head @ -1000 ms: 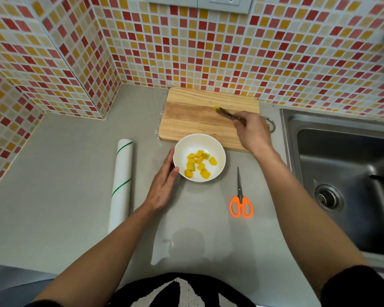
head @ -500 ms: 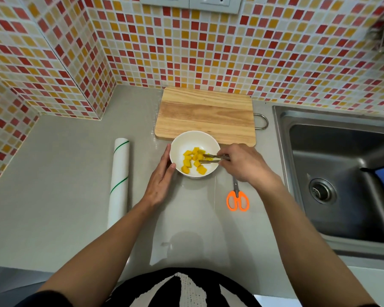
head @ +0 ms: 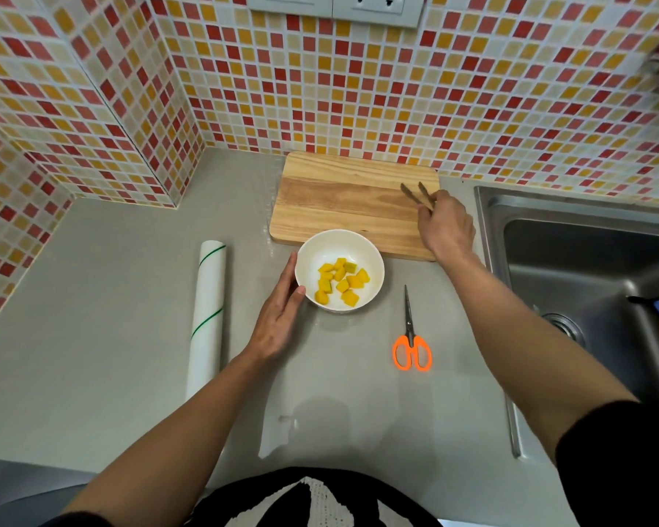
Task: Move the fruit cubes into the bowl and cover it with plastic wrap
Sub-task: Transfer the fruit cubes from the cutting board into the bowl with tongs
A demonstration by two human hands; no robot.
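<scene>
Grey counter [head: 92,298] below mosaic-tiled walls [head: 472,108], sink [head: 586,260] at right. Your left hand [head: 278,317] rests straight-fingered against the bowl [head: 373,260]; your right hand [head: 447,226] pinches tongs [head: 415,194], tips apart, over the cutting board [head: 339,199].

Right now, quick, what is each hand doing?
Left hand: open, straight fingers resting against the white bowl.
Right hand: holding tongs over the cutting board, nothing between the tips.

1 head-worn wide-angle view, looking forward and steeply down from above, facing the mosaic-tiled wall [head: 358,89], close over the grey countertop [head: 111,317], forearms entering from the bottom edge
</scene>
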